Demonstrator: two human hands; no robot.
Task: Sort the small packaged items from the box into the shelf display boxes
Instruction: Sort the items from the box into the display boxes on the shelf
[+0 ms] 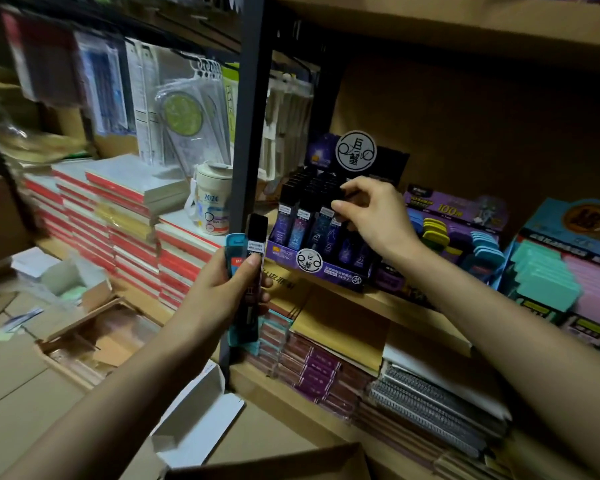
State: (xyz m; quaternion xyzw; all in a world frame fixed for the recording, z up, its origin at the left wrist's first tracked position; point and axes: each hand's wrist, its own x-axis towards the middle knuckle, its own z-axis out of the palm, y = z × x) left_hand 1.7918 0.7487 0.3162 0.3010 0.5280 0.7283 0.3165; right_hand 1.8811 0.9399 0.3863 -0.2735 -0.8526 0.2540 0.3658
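Cardboard box (274,459): beneath my forearms.
Left hand (222,292): I clutch slim packs (255,251).
Right hand (374,220): pinching dark pack (342,196) in display box (284,252).

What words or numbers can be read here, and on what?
"2026": white tub.
"100": header of the purple display box.
Too small or blurred: labels on the slim packs in the left hand, print on the dark display box.

Left hand (229,289), frame centre, forearm rising from lower left, thumb and fingers curled round slim black and teal plastic tubes (256,237). Right hand (374,220), right of centre, forearm from lower right, pinching a small black tube (343,195).
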